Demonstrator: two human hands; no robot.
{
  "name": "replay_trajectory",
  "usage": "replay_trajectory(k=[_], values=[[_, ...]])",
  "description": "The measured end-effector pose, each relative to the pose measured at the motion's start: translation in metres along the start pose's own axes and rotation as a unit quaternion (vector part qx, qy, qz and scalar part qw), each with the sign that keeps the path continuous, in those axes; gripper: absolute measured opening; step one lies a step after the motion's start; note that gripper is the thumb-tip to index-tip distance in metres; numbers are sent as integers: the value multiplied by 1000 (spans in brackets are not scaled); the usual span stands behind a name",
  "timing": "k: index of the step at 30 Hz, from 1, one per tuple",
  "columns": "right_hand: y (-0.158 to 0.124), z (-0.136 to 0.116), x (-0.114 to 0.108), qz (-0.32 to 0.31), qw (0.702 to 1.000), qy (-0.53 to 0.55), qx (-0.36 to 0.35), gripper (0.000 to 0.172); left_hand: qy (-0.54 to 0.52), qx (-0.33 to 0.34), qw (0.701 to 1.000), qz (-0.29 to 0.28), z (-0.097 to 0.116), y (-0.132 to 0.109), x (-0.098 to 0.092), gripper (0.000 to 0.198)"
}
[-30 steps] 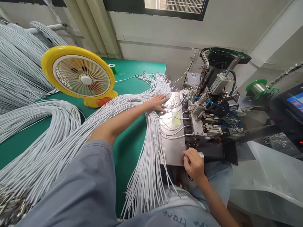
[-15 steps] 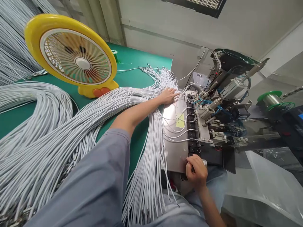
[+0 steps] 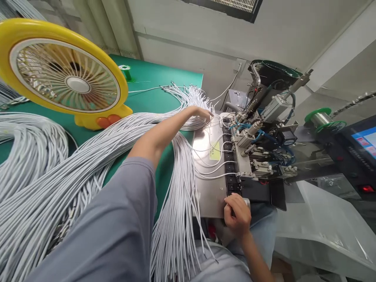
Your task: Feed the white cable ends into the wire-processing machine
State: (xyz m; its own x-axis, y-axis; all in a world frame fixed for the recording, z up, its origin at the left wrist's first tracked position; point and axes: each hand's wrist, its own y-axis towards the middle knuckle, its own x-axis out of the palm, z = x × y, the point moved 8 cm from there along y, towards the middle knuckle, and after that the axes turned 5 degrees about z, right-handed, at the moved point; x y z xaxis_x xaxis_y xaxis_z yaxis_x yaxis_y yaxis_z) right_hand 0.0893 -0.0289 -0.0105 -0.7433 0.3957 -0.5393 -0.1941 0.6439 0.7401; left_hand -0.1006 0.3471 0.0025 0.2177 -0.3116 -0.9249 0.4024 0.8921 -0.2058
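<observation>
My left hand (image 3: pixel 203 114) reaches to the far end of a bundle of white cables (image 3: pixel 141 129), fingers bent down and drawn together on a white cable at the metal plate's edge. The fingertips are partly hidden. My right hand (image 3: pixel 238 214) is loosely curled at the near corner of the metal plate (image 3: pixel 208 196), beside the black slotted track (image 3: pixel 232 168); nothing shows in it. Several single white cables (image 3: pixel 216 176) curve over the plate into the track of the machine (image 3: pixel 249 137). A second bunch of cables (image 3: pixel 179 188) hangs over the near table edge.
A yellow fan (image 3: pixel 78 84) stands on the green table (image 3: pixel 164 70) at the left. More cables (image 3: pixel 38 133) lie beneath it. A green spool (image 3: pixel 126 72) stands behind the fan, and a wire spool (image 3: pixel 320 119) is at the right near a control screen (image 3: pixel 366 141).
My left hand has gone from lying flat with spread fingers to bent, closed fingers at the cable ends. My right hand stays in place. The view has shifted right.
</observation>
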Motion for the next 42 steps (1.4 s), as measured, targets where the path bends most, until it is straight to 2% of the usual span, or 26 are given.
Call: replay_trajectory(k=[3, 6, 10, 13, 15, 17, 19, 23, 28, 32, 36, 39, 42], values=[[0, 0, 2, -2, 1000, 1, -1, 25, -24, -22, 998, 55, 0, 17, -15, 63], [0, 0, 3, -1, 1000, 1, -5, 25, -27, -57, 993, 99, 7, 35, -16, 76], [-1, 2, 6, -2, 1000, 4, 8, 25, -9, -102, 991, 81, 19, 54, -3, 91], [-1, 2, 7, 4, 1000, 6, 10, 24, 10, -108, 991, 74, 20, 61, 2, 74], [-1, 1, 7, 6, 1000, 12, 10, 25, 19, -98, 993, 70, 16, 61, 3, 54], [0, 1, 8, 6, 1000, 18, 11, 24, 31, -92, 992, 75, 6, 58, 1, 44], [0, 1, 8, 6, 1000, 21, 12, 25, 48, -99, 989, 94, -7, 53, -4, 45], [0, 1, 8, 11, 1000, 17, 13, 25, 81, -134, 976, 148, -31, 45, -22, 61], [2, 1, 8, 22, 999, 19, 22, 24, 101, -169, 965, 172, -43, 40, -37, 54], [5, 0, 9, 25, 999, 28, 25, 23, 111, -138, 971, 162, -33, 35, -34, 50], [5, -2, 7, 30, 999, 28, 22, 23, 119, -55, 986, 99, -17, 26, -16, 44], [6, -2, 6, 31, 999, 28, 24, 23, 131, -7, 990, 60, -11, 16, -3, 54], [7, -2, 5, 31, 999, 33, 27, 23, 151, 5, 988, 44, -8, 3, 7, 63]])
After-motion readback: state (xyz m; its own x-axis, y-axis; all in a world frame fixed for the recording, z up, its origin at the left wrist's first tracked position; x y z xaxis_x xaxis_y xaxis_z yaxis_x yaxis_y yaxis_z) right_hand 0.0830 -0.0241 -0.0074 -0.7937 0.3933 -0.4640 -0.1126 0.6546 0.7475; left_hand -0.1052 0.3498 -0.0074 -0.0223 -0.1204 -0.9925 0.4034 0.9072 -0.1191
